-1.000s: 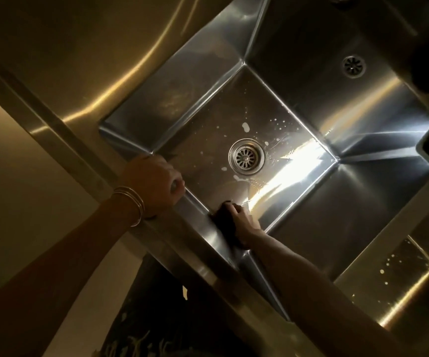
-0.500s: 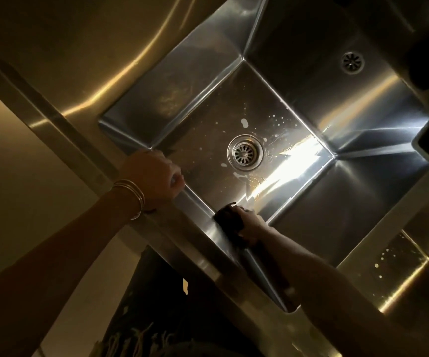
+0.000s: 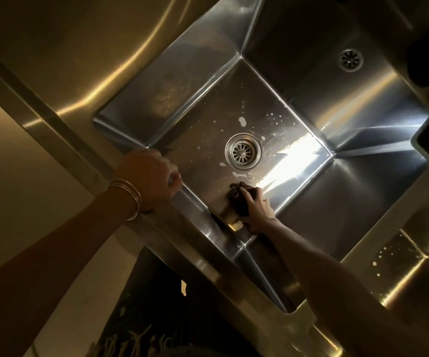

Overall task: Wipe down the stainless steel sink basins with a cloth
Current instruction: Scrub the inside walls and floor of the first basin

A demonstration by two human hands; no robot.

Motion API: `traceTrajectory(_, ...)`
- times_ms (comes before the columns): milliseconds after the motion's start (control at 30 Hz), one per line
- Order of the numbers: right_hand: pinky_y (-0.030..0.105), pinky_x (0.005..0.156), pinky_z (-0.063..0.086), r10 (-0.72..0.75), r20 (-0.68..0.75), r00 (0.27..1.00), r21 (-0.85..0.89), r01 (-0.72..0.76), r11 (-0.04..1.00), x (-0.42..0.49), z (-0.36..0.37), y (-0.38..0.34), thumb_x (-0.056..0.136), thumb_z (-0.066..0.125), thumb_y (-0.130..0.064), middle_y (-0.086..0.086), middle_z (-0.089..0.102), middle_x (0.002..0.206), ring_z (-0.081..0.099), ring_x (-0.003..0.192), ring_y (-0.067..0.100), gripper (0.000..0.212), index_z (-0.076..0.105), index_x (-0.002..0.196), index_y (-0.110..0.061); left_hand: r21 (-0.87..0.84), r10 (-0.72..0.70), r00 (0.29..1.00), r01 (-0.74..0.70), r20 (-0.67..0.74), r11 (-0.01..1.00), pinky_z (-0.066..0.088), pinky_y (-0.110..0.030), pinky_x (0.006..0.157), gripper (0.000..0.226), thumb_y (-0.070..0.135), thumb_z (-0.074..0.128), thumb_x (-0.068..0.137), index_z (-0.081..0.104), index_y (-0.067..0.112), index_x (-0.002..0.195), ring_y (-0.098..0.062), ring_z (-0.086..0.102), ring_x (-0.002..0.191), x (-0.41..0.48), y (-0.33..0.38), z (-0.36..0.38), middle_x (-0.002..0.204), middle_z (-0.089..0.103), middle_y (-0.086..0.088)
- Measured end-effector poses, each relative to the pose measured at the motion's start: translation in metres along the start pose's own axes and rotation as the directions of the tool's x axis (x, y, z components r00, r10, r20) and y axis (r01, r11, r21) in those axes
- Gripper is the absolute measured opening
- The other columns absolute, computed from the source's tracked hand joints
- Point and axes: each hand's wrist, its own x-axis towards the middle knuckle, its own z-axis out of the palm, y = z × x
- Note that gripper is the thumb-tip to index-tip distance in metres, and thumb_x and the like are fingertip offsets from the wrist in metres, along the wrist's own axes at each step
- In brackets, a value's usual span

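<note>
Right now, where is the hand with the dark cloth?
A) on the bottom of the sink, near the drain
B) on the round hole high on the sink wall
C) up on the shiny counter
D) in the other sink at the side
A: the right hand holds the dark cloth down on the basin floor close to the drain, while the left hand grips the front rim.
</note>
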Motion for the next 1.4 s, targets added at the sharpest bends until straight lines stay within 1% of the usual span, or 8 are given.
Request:
traceTrajectory(100, 0.037, 0.084, 0.047, 0.119, -0.036, 0.992, 0.296, -0.103, 0.95, 0.015, -0.005, 0.0, 0.076, 0.07, -0.008, 0.012, 0.041, 0.132, 0.053, 0.11, 0.039, 0.072, 0.037, 0.139, -0.02, -0.016, 0.002, 1.0, -0.002, -0.014, 1.0, 0.034, -0.029, 0.072, 0.025, 0.034, 0.052, 0.086, 0.068, 0.016, 0.078, -0.023, 0.056, 0.075, 0.0, -0.001, 0.002, 0.074, 0.066, -0.006)
traceTrajectory(200, 0.041, 0.096, 0.044, -0.027, 0.105, 0.994, 0.538, -0.034, 0.842, 0.021, -0.011, -0.008, 0.074, 0.066, 0.008, 0.022, 0.053, 0.126, 0.051, 0.117, 0.039, 0.06, 0.046, 0.13, -0.004, -0.007, 0.005, 1.0, -0.005, 0.003, 1.0, 0.039, -0.032, 0.077, 0.029, 0.034, 0.048, 0.087, 0.07, 0.016, 0.08, -0.024, 0.058, 0.077, 0.0, 0.0, 0.0, 0.076, 0.067, -0.006)
traceTrajectory(433, 0.054, 0.085, 0.047, 0.168, -0.331, 0.929, 0.142, -0.127, 0.982, 0.007, -0.009, -0.012, 0.081, 0.055, 0.002, 0.018, 0.029, 0.138, 0.041, 0.115, 0.044, 0.077, 0.023, 0.145, -0.027, -0.001, 0.009, 1.0, -0.009, 0.0, 1.0, 0.036, -0.031, 0.074, 0.025, 0.033, 0.052, 0.086, 0.069, 0.016, 0.078, -0.019, 0.05, 0.071, 0.0, 0.0, 0.0, 0.073, 0.066, -0.005)
traceTrajectory(600, 0.063, 0.093, 0.044, -0.004, 0.063, 0.998, -0.088, 0.009, 0.996, -0.006, 0.031, -0.025, 0.084, 0.066, -0.031, 0.013, -0.002, 0.156, 0.012, 0.136, 0.049, 0.08, 0.018, 0.147, -0.038, -0.005, 0.006, 1.0, -0.006, 0.012, 1.0, 0.039, -0.032, 0.072, 0.038, 0.038, 0.04, 0.082, 0.069, 0.015, 0.074, -0.021, 0.051, 0.066, 0.0, -0.002, 0.001, 0.068, 0.065, -0.006)
traceTrajectory(733, 0.06, 0.091, 0.046, -0.082, -0.011, 0.997, -0.351, 0.073, 0.934, 0.004, 0.028, -0.002, 0.099, 0.041, -0.029, 0.013, 0.003, 0.158, 0.015, 0.136, 0.048, 0.053, 0.021, 0.146, -0.04, -0.008, 0.011, 0.999, -0.011, 0.04, 1.0, 0.041, -0.032, 0.068, 0.033, 0.036, 0.045, 0.081, 0.069, 0.014, 0.072, -0.017, 0.045, 0.062, 0.001, -0.004, 0.002, 0.065, 0.063, -0.006)
traceTrajectory(967, 0.053, 0.086, 0.051, 0.123, -0.133, 0.983, -0.087, -0.136, 0.987, 0.03, 0.0, -0.002, 0.085, 0.066, -0.021, 0.014, 0.009, 0.151, 0.023, 0.128, 0.05, 0.077, 0.021, 0.145, -0.035, 0.002, 0.002, 0.998, -0.002, 0.063, 1.0, 0.042, -0.03, 0.062, 0.047, 0.044, 0.029, 0.078, 0.066, 0.018, 0.064, -0.023, 0.055, 0.058, 0.004, -0.001, 0.001, 0.059, 0.06, -0.005)
traceTrajectory(1167, 0.057, 0.096, 0.043, -0.196, -0.057, 0.979, -0.349, 0.165, 0.923, 0.006, 0.034, -0.003, 0.089, 0.056, -0.034, 0.011, 0.009, 0.157, 0.021, 0.133, 0.046, 0.067, 0.022, 0.146, -0.04, 0.001, 0.006, 0.996, -0.007, 0.092, 1.0, 0.043, -0.031, 0.063, 0.049, 0.043, 0.028, 0.076, 0.065, 0.016, 0.061, -0.027, 0.057, 0.059, 0.003, 0.005, -0.004, 0.058, 0.061, -0.006)
traceTrajectory(1400, 0.052, 0.095, 0.044, 0.252, -0.054, 0.966, 0.022, -0.251, 0.968, 0.012, 0.008, 0.019, 0.082, 0.07, -0.023, 0.018, 0.001, 0.155, 0.019, 0.132, 0.05, 0.088, 0.014, 0.149, -0.037, 0.027, -0.01, 0.999, 0.009, 0.053, 1.0, 0.035, -0.028, 0.06, 0.04, 0.037, 0.039, 0.078, 0.067, 0.014, 0.063, -0.026, 0.055, 0.056, 0.003, 0.004, -0.003, 0.057, 0.061, -0.008)
